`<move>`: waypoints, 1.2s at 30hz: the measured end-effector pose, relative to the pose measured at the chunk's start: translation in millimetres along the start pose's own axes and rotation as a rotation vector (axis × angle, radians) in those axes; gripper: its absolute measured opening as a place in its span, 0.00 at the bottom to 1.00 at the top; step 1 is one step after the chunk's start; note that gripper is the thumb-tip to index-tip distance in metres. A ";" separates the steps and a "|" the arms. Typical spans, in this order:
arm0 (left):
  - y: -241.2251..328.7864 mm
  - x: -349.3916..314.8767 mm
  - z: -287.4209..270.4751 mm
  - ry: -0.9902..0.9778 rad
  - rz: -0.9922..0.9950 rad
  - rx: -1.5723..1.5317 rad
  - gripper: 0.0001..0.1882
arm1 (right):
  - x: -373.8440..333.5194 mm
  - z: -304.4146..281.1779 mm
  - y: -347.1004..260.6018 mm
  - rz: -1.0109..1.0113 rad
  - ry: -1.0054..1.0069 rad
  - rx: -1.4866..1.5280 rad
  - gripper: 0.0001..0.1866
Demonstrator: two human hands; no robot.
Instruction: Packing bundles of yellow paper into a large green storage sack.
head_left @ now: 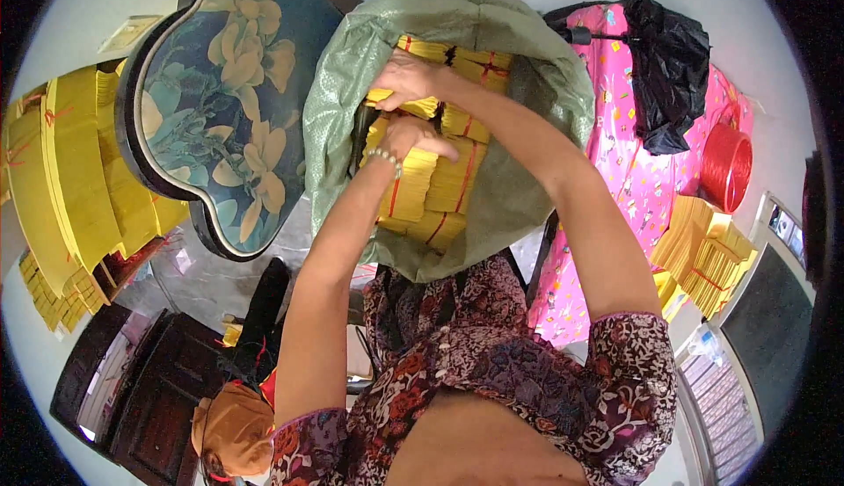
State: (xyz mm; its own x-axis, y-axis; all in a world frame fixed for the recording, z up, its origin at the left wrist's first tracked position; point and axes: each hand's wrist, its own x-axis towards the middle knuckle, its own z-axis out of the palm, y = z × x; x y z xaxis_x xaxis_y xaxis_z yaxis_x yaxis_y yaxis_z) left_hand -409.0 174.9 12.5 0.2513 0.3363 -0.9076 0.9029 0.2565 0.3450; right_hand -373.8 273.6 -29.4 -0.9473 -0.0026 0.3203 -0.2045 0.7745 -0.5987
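Note:
A large green woven sack (pixel 536 134) stands open in front of me, packed with bundles of yellow paper (pixel 453 185) tied with red string. Both my arms reach into its mouth. My right hand (pixel 406 77) is at the far left part of the sack, its fingers closed over the end of a yellow paper bundle (pixel 420 108). Just nearer, my left hand (pixel 415 137), with a beaded bracelet (pixel 387 161) at the wrist, lies on the bundles with its thumb spread out. Its other fingertips are partly hidden among the bundles.
A blue flowered chair back or board (pixel 237 108) stands left of the sack. Beyond it are stacked yellow paper sheets (pixel 75 161). To the right are a pink patterned cover (pixel 615 178), a black plastic bag (pixel 673 73), a red basket (pixel 726 168) and more yellow bundles (pixel 703 253).

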 end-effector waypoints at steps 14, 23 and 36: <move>20.2 -13.0 0.4 0.255 -0.052 0.006 0.50 | -7.0 -1.3 0.9 0.036 -0.068 -0.057 0.26; 4.8 -37.1 4.1 0.342 -0.013 0.018 0.49 | 5.1 -3.6 -6.2 0.143 -0.227 -0.074 0.28; 0.7 -54.2 101.2 1.259 -0.115 -0.194 0.53 | -20.5 -1.1 -16.0 0.078 -0.187 -0.227 0.26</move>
State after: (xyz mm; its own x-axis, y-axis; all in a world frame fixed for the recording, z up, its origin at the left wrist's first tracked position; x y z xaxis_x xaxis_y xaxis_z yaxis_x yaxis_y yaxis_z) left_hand -386.8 65.2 37.7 -0.4230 0.8983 -0.1187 0.8051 0.4327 0.4057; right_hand -350.9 261.9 -25.6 -0.9912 -0.0377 0.1266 -0.0891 0.8985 -0.4299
